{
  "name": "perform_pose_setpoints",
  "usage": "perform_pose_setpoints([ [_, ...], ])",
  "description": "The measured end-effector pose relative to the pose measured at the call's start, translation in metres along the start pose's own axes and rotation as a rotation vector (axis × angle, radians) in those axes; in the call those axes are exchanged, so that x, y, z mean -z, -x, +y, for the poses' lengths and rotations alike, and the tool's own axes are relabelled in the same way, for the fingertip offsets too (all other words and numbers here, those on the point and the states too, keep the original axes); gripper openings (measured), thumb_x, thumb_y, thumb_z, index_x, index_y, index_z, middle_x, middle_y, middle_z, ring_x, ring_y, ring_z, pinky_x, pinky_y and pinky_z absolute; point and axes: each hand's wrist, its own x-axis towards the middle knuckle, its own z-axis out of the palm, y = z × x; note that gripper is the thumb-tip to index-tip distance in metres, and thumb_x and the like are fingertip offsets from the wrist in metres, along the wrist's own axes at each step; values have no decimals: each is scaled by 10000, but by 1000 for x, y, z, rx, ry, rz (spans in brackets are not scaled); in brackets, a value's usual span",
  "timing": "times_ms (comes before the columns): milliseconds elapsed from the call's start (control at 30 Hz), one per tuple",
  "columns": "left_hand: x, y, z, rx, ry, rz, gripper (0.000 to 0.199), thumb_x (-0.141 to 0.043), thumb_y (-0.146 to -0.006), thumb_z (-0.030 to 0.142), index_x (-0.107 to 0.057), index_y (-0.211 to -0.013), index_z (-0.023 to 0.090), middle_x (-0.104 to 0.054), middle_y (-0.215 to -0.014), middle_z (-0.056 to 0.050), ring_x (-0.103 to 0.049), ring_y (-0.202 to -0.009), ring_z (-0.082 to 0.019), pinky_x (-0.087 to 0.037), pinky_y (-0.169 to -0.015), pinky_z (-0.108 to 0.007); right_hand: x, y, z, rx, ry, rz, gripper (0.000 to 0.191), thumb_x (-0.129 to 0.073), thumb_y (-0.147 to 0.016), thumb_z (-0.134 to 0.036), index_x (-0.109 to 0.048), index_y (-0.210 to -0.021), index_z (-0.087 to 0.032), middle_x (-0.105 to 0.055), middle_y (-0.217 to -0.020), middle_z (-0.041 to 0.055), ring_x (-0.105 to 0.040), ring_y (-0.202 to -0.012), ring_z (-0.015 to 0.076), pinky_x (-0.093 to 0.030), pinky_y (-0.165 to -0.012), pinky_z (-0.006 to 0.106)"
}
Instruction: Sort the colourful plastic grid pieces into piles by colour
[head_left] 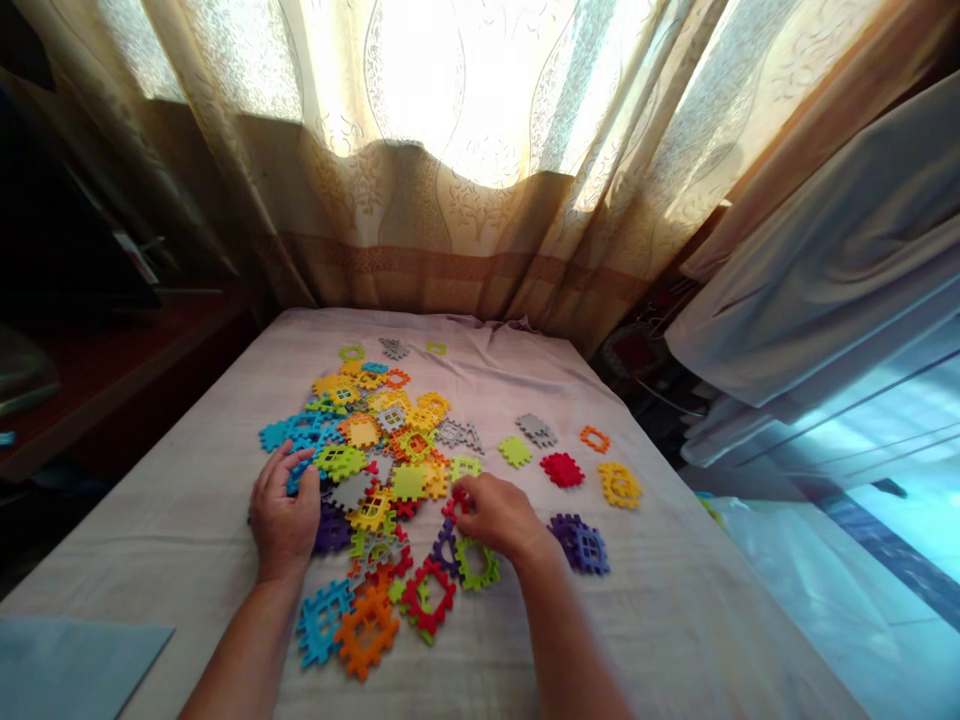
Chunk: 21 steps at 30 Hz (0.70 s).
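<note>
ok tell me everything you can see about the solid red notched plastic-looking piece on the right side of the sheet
The solid red notched plastic-looking piece is roughly square, with small teeth around its edge and no window opening visible. It lies flat on the pale, wrinkled bedsheet, right of the main pile, with neither hand touching it. It sits apart from its neighbours: a solid lime-green notched square to its left and yellow notched pieces to its right. Whether others are stacked beneath it is unclear.
</note>
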Motion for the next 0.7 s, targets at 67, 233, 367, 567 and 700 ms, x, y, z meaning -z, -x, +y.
perform_pose_setpoints([
  [67, 0, 0, -1, -11, 8, 5, 251, -518, -869, 364, -682, -954, 194, -655, -1218, -112, -591, -1184, -251, -422, -1062, -416, -1, 0, -3, -4, 14, 6, 325, -586, -783, -286, -660, -1099, -283, -675, -1014, 54, -623, -921, 202, -382, -726, 277],
  [233, 0, -1, -1, -15, 9, 8, 246, -521, -867, 354, -681, -955, 189, -654, -1214, -115, -592, -1181, -255, -424, -1061, -426, 2, 3, -8, -54, 37, -3, 317, -587, -798, -320, -642, -1105, -267, -656, -1047, 74, -623, -948, 217, -390, -738, 287],
  [367, 0, 0, 1, 2, -2, -1, 235, -520, -862, 336, -683, -955, 195, -652, -1215, -106, -587, -1185, -250, -418, -1065, -426, 3, 6, -9, -45, 77, -31, 397, -603, -770, -250, -618, -1165, -285, -615, -1132, 91, -625, -951, 222, -385, -726, 287],
  [567, -1, 1, 0, 9, -7, 2, 257, -516, -865, 350, -687, -951, 178, -643, -1231, -130, -585, -1188, -253, -415, -1066, -427, 0, 4, -6, -47, 66, -24, 377, -617, -737, -178, -618, -1107, -246, -625, -1075, 81, -617, -897, 203, -357, -695, 270],
  [700, 0, 0, 2, 13, -1, -2, 251, -513, -867, 345, -684, -955, 185, -647, -1227, -118, -582, -1193, -249, -413, -1070, -425, 7, 3, 3, -27, -74, -29, 275, -662, -741, -197, -660, -1015, -227, -674, -959, 41, -604, -874, 176, -361, -705, 247],
])
